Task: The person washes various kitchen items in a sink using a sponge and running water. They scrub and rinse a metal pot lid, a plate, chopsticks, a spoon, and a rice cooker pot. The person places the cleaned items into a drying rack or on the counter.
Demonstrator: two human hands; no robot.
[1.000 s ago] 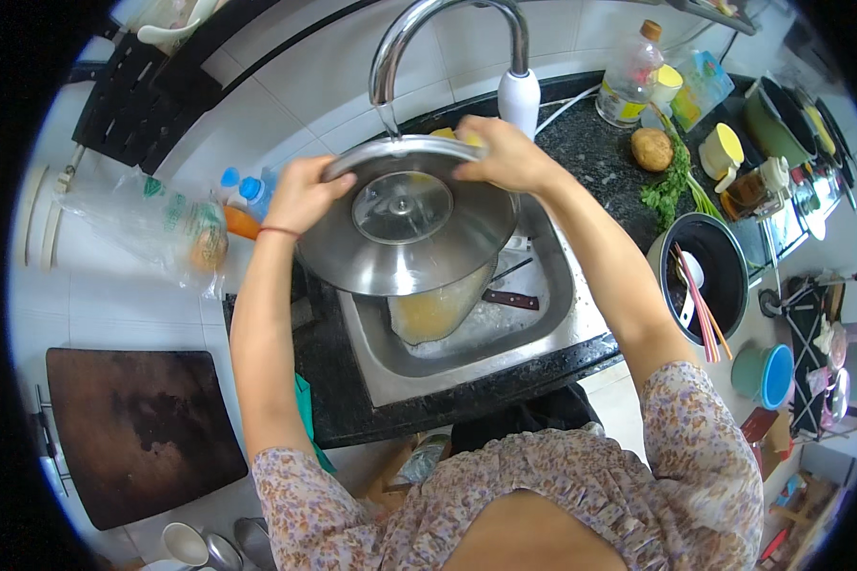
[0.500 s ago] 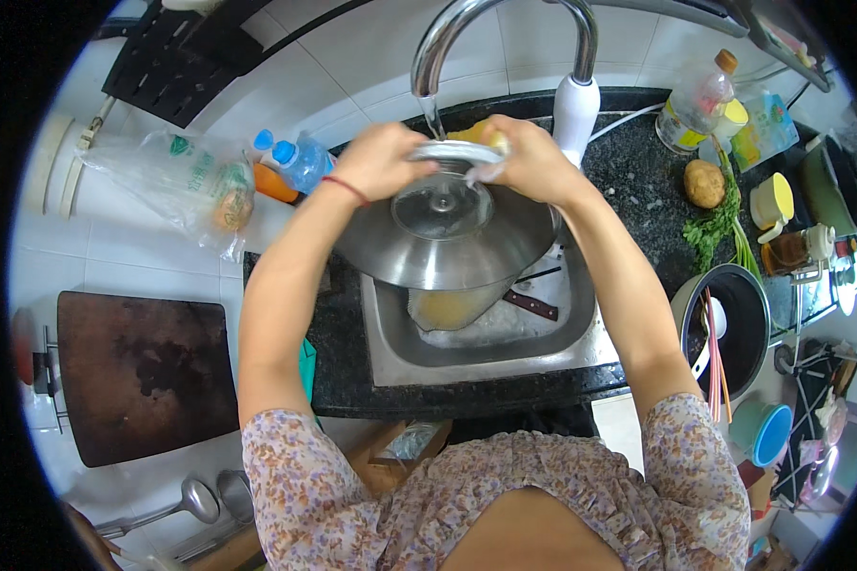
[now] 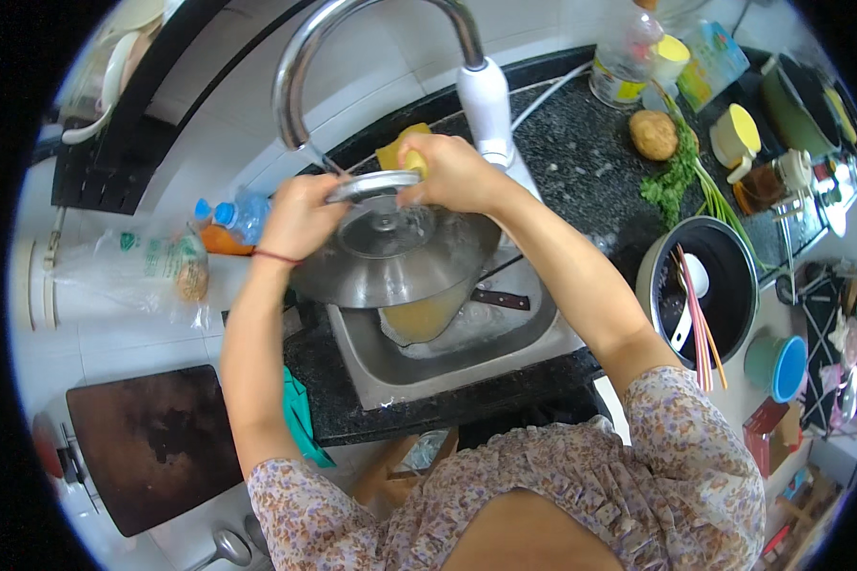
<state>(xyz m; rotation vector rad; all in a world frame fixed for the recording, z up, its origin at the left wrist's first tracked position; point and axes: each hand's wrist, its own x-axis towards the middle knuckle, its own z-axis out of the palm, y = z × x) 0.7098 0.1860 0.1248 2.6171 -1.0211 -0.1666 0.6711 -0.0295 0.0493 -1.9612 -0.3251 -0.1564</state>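
At frame centre, a steel lid (image 3: 390,281) with a round glass window is held tilted above the sink (image 3: 448,373), both the left hand (image 3: 305,214) and right hand (image 3: 454,173) grasping its far rim; open room remains between its lower rim and the sink's front wall. The window faces the camera, and the lid's apparent long axis runs left to right. Black speckled countertop (image 3: 576,143) borders the sink, with a dark cutting board (image 3: 152,447) at lower left.

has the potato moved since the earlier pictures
No: judged against the faucet, the potato keeps its spot to the right, beside the leafy greens; the whole view has shifted instead.
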